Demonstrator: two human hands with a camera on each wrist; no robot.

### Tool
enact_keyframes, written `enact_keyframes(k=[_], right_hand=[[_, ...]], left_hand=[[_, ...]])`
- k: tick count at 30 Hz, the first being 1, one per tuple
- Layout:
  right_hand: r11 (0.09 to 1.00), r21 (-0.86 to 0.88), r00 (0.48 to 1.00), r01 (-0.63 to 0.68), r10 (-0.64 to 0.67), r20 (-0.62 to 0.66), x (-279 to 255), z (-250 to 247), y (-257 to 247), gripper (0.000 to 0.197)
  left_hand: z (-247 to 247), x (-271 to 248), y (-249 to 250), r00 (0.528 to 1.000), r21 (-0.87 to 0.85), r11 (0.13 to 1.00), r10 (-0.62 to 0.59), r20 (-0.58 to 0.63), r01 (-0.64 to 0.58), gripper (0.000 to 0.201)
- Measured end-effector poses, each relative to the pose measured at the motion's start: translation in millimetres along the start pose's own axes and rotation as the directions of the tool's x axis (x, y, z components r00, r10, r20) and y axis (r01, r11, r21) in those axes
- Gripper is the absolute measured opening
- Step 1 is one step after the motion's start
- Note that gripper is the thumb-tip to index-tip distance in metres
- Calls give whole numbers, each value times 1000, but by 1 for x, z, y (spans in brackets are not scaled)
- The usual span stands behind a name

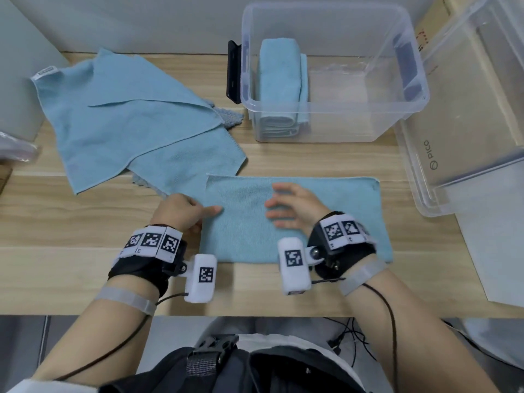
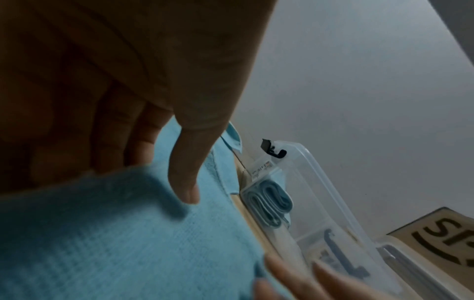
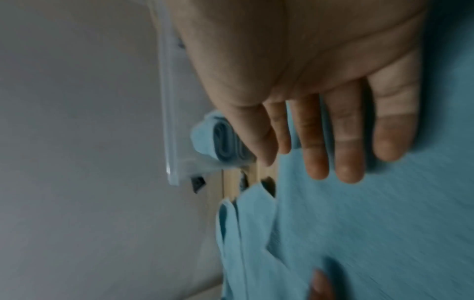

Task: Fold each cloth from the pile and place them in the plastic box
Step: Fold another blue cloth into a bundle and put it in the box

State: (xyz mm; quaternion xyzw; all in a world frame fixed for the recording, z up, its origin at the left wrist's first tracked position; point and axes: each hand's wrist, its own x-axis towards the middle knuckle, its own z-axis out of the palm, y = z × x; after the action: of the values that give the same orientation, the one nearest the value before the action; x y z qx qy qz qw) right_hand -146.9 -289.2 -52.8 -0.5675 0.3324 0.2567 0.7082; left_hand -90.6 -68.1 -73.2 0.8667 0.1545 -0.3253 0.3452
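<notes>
A light blue cloth (image 1: 326,222), folded once, lies flat on the wooden table in front of me. My left hand (image 1: 198,212) pinches its left edge; in the left wrist view the thumb (image 2: 187,178) lies on the cloth (image 2: 128,243) and the fingers reach under it. My right hand (image 1: 286,205) rests flat on the cloth's middle, fingers (image 3: 320,142) straight and spread on the cloth (image 3: 384,223). The pile (image 1: 136,117) of unfolded blue cloths lies at the back left. The clear plastic box (image 1: 397,80) stands behind, with folded cloths (image 1: 283,80) upright at its left side.
A second, larger clear bin (image 1: 467,123) stands at the right edge, over a white surface. A black latch (image 1: 234,72) sticks out from the box's left wall. A crumpled plastic bag (image 1: 14,148) lies at the far left. The table's front edge (image 1: 255,313) is close to my body.
</notes>
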Motion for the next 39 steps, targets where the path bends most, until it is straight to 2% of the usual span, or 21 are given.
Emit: enact_keyframes(k=[2, 5, 7, 10, 13, 15, 16, 18, 20, 23, 25, 28, 33, 36, 39], right_hand=[[999, 8, 997, -49, 48, 68, 4, 10, 13, 29], [993, 120, 1000, -25, 23, 18, 6, -2, 21, 30], [983, 185, 1000, 11, -6, -27, 6, -19, 24, 26], [950, 290, 977, 119, -61, -203, -1, -61, 30, 26], [879, 405, 902, 252, -62, -427, -12, -104, 37, 24], [872, 394, 863, 291, -61, -501, -17, -114, 35, 21], [879, 383, 861, 285, -60, -504, -18, -111, 30, 17], [904, 360, 896, 232, -55, -440, -19, -93, 19, 12], [949, 287, 954, 129, -40, -296, -19, -63, 11, 13], [999, 20, 999, -26, 27, -29, -17, -14, 12, 12], [989, -132, 996, -67, 75, 52, -14, 8, 17, 28], [984, -163, 995, -71, 80, 53, -7, 16, 22, 47], [995, -34, 989, -96, 99, 109, -9, 5, 19, 40], [1000, 2, 1000, 5, -5, 21, -9, 2, 16, 38], [986, -155, 995, 57, -69, -76, -4, -4, 20, 51]], left_hand=[[3, -3, 4, 999, 25, 1000, -10, 44, 9, 40], [8, -2, 4, 996, 69, 998, -9, 93, 3, 36], [9, -2, 1, 998, 124, 992, 14, 68, -22, 32], [10, -2, -1, 998, 129, 991, 32, 49, -38, 30], [10, -2, -2, 998, 88, 995, 35, 57, -40, 32], [10, -3, -2, 998, 42, 998, 34, 56, -36, 36], [9, -5, -2, 997, 3, 1000, 29, 69, -30, 37], [8, -10, -1, 990, -103, 995, 33, 137, -19, 28], [7, -19, 2, 973, -165, 986, 34, 229, 4, 22], [5, -24, 3, 962, -191, 981, 80, 262, -30, 41], [4, -28, 5, 956, -231, 971, 117, 270, -54, 49], [8, -37, 16, 925, -273, 954, 212, 314, -126, 54], [36, -45, 34, 854, -336, 930, 294, 429, -151, 63], [52, -44, 37, 820, -321, 940, 274, 503, -117, 68], [61, -41, 34, 814, -277, 952, 259, 520, -127, 72]])
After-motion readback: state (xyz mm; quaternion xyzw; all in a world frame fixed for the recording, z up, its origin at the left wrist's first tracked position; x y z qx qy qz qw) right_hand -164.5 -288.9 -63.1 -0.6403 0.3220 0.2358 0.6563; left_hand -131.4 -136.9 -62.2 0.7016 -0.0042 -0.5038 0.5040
